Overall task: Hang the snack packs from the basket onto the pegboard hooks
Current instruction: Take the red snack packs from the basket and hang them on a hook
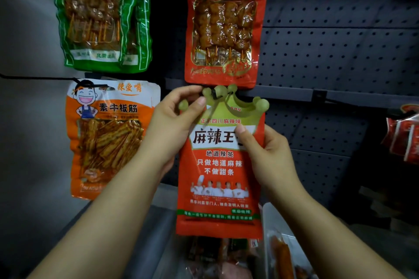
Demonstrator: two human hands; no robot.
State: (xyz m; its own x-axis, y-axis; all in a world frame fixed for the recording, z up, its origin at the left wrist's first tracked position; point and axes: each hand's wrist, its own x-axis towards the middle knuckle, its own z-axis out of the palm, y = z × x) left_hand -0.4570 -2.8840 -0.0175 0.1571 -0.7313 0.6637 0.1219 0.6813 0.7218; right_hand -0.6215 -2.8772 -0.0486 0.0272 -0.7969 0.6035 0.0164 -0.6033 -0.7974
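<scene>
Both hands are holding the red pack [219,165] up vs. the pegboard [340,47]. Left hand [174,124] is pinching its crown-shaped top, right at the hook [216,95]; right hand [267,149] is gripping the right edge lower down. Prob. light, floppy, slick film, so holding near the hang hole is steadying it best.

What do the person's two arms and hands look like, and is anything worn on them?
Both forearms are bare as far as the picture shows; no sleeve is in view. The left hand and the right hand wear no glove, and no ring, watch or bracelet shows. The fingers have short, plain nails without visible polish.
</scene>
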